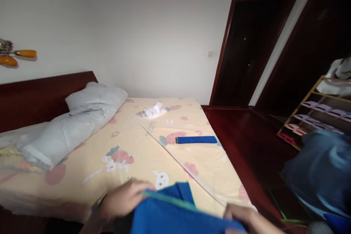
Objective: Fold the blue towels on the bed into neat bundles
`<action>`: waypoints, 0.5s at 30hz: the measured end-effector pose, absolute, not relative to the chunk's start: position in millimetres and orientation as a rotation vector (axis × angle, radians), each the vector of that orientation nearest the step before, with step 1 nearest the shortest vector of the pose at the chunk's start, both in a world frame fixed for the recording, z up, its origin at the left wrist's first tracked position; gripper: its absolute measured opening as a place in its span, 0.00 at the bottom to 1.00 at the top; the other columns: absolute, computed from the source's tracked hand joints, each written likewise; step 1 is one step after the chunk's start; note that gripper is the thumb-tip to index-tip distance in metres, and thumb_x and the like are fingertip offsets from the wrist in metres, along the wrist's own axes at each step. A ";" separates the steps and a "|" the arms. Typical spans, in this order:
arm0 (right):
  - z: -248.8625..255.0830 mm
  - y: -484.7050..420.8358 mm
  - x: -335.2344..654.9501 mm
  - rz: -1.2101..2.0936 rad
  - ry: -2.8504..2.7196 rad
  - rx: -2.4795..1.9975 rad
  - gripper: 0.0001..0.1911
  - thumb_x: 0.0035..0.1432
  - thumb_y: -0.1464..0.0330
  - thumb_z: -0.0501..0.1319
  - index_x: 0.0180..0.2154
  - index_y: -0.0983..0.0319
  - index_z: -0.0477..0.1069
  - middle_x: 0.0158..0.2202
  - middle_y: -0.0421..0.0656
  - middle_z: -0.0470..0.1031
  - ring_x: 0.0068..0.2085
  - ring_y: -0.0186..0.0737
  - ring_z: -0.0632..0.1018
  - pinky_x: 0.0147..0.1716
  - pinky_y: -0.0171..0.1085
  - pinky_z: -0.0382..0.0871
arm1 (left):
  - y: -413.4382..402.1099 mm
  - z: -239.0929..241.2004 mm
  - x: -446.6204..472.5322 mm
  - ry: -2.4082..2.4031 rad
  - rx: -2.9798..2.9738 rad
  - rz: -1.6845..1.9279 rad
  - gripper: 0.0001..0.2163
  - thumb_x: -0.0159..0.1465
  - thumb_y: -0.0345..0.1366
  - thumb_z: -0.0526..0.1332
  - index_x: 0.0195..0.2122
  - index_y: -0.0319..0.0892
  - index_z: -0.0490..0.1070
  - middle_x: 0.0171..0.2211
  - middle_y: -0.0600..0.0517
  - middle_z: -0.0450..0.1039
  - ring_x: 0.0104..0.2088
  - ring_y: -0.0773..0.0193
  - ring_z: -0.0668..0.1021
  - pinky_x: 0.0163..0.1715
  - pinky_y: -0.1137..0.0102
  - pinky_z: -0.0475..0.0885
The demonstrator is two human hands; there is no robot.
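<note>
A blue cloth (175, 215) with green edging is stretched between my two hands at the near side of the bed, its lower part cut off by the frame. My left hand (127, 195) grips its upper left corner, and a dark band circles that wrist. At the cloth's right end, my right hand (244, 217) is closed on the edge, slightly blurred. Part of the cloth lies behind the held edge on the sheet. Farther back, a folded blue strip of cloth (196, 139) with green edging lies flat near the bed's right side.
The bed has a cream patterned sheet (109, 146). A grey quilt (74, 128) lies along the left, and a crumpled white plastic bag (153, 110) sits at the back. On the right stand a shoe rack (309, 95) and a large dark blue bundle (320, 168) on the red floor.
</note>
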State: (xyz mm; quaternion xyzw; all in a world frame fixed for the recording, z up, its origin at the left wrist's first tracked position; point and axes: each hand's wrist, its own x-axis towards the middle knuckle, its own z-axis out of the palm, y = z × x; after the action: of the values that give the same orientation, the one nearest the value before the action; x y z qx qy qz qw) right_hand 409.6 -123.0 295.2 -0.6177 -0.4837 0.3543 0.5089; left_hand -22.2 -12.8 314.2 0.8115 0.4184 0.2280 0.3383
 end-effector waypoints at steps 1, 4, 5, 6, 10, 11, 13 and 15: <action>306.4 -96.8 415.3 0.927 -1.383 -1.469 0.14 0.52 0.54 0.72 0.29 0.56 0.77 0.30 0.40 0.79 0.33 0.40 0.78 0.33 0.37 0.74 | 12.5 334.9 -2.9 1.035 2.196 0.543 0.13 0.66 0.38 0.60 0.46 0.54 0.83 0.46 0.53 0.85 0.49 0.51 0.84 0.53 0.60 0.76; 354.7 -2.1 429.6 0.763 -1.797 -1.419 0.17 0.52 0.51 0.69 0.28 0.58 0.74 0.28 0.39 0.77 0.32 0.40 0.76 0.34 0.37 0.69 | 95.1 402.7 50.6 1.004 2.500 0.643 0.15 0.69 0.33 0.55 0.48 0.47 0.81 0.46 0.49 0.85 0.48 0.55 0.84 0.52 0.62 0.77; 375.4 28.7 433.6 0.580 -1.744 -1.422 0.18 0.51 0.51 0.68 0.29 0.59 0.73 0.29 0.39 0.77 0.32 0.40 0.75 0.34 0.37 0.68 | 120.9 426.3 63.9 1.083 2.606 0.734 0.14 0.68 0.31 0.56 0.47 0.45 0.81 0.46 0.48 0.85 0.48 0.55 0.84 0.52 0.62 0.77; 397.6 55.8 437.1 0.414 -1.708 -1.440 0.17 0.51 0.52 0.67 0.30 0.59 0.73 0.29 0.40 0.77 0.32 0.40 0.75 0.34 0.37 0.67 | 143.5 449.8 74.4 1.168 2.706 0.857 0.14 0.67 0.29 0.57 0.48 0.45 0.80 0.47 0.48 0.84 0.48 0.56 0.84 0.52 0.62 0.77; 479.9 107.6 444.6 -0.068 -1.515 -1.397 0.10 0.54 0.60 0.64 0.35 0.59 0.73 0.33 0.41 0.77 0.34 0.39 0.75 0.36 0.37 0.67 | 185.9 523.4 91.7 1.290 2.906 1.410 0.17 0.70 0.26 0.53 0.55 0.40 0.75 0.49 0.45 0.81 0.47 0.59 0.82 0.49 0.66 0.76; 493.0 106.1 445.3 -0.155 -1.477 -1.353 0.09 0.55 0.62 0.63 0.36 0.59 0.73 0.33 0.41 0.77 0.34 0.39 0.75 0.36 0.37 0.68 | 184.5 532.4 91.4 1.253 2.933 1.549 0.18 0.71 0.26 0.52 0.57 0.40 0.74 0.49 0.45 0.81 0.47 0.59 0.82 0.49 0.66 0.76; 503.7 91.9 446.9 -0.302 -1.467 -1.273 0.08 0.56 0.66 0.62 0.39 0.59 0.75 0.35 0.41 0.76 0.35 0.38 0.75 0.38 0.37 0.69 | 173.2 535.3 87.0 1.140 2.974 1.775 0.19 0.72 0.26 0.49 0.58 0.40 0.73 0.48 0.45 0.80 0.49 0.58 0.81 0.51 0.64 0.75; 491.2 71.1 450.7 -0.386 -1.514 -1.233 0.11 0.55 0.69 0.61 0.42 0.58 0.75 0.37 0.42 0.75 0.37 0.39 0.75 0.39 0.37 0.70 | 159.0 517.4 79.9 1.049 3.005 1.880 0.19 0.73 0.27 0.48 0.58 0.40 0.73 0.48 0.44 0.80 0.50 0.57 0.80 0.52 0.61 0.74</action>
State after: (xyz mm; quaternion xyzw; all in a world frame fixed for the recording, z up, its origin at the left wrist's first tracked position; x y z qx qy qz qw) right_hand 450.7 71.1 491.2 -0.5198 -0.6380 -0.1626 0.5443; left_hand 79.9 159.0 517.4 0.7818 0.2729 0.4891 -0.2742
